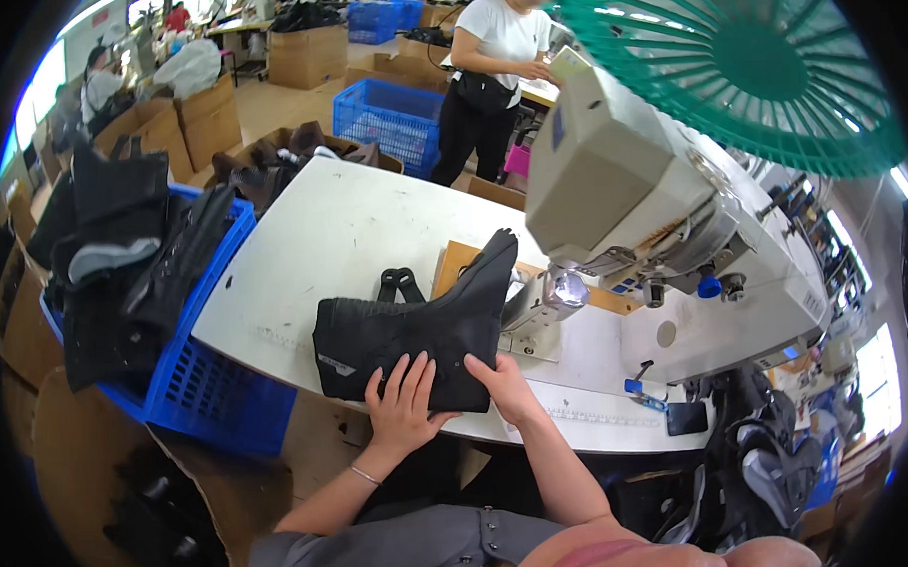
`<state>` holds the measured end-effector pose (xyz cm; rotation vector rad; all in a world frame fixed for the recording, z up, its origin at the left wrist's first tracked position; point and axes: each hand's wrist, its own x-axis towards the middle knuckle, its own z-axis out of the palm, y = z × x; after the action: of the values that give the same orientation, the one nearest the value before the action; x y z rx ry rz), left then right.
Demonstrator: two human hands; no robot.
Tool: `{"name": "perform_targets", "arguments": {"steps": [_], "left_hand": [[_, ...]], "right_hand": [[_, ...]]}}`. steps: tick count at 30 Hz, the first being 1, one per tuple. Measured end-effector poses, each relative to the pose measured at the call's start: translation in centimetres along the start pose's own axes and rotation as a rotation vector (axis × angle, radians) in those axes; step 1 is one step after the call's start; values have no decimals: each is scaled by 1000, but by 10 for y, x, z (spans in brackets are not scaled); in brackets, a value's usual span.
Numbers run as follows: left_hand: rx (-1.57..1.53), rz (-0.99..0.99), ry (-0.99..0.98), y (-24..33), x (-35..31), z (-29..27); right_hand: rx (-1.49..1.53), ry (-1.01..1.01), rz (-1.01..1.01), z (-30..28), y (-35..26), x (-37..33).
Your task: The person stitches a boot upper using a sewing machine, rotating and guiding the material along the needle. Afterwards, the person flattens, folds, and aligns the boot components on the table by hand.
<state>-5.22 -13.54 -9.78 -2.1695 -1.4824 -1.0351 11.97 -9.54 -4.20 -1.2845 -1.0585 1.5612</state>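
A black boot upper lies on its side at the front of the white table, its narrow end pointing up and right. My left hand holds its lower edge, several fingers spread over the near face and the thumb along the rim. At the lower right corner my right hand grips it, thumb on top and the other fingers hidden. Two black loops stick out behind the upper. Just right of the upper is the metal arm end of a sewing machine.
A blue crate heaped with black boot uppers stands at the left. More dark pieces are piled at the right. A ruler strip runs along the table's front edge. A green fan guard hangs above; another person stands beyond.
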Motion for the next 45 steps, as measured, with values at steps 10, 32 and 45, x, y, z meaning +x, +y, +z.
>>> {"name": "perform_targets", "arguments": {"steps": [10,32,45], "left_hand": [[-19,-67,-65,1,0,-4],[43,40,-171,11,25,-42],[346,308,-41,24,84,-79]], "right_hand": [[207,-16,-44,6,16,9],[22,45,-150,5,-14,-17],[261,152,-337,-18,-40,-29]]}}
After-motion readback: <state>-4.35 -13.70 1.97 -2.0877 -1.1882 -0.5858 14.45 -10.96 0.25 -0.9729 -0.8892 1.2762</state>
